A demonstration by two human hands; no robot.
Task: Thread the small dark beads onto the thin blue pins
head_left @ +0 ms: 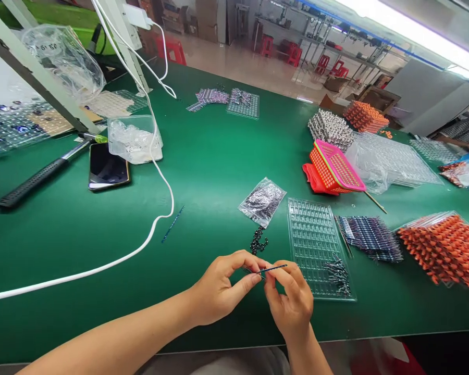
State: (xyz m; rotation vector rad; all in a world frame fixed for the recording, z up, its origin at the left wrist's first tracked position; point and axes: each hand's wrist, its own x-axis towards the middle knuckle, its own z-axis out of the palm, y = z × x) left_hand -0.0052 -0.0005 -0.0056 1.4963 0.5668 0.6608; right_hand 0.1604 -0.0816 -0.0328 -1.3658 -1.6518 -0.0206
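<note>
Apparent step, fine fingertip work: left hand [221,291] pinches a thin blue strip [276,268], lower centre; right hand [291,302] adjoins, grip unclear. Next move calls for steady fingertip alignment.

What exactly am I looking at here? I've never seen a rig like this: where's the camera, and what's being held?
There is no machine here: these are a person's bare hands. The single picture comes from a camera worn on the head, looking forward and down. The left hand and right hand meet at their fingertips around a thin blue strip. Just beyond them on the green table lie loose black beads and a clear bag of dark beads. To the right are a clear molded tray with dark pieces in its near corner, a pink plastic basket and orange stacks. To the left are a hammer and a phone.
</note>
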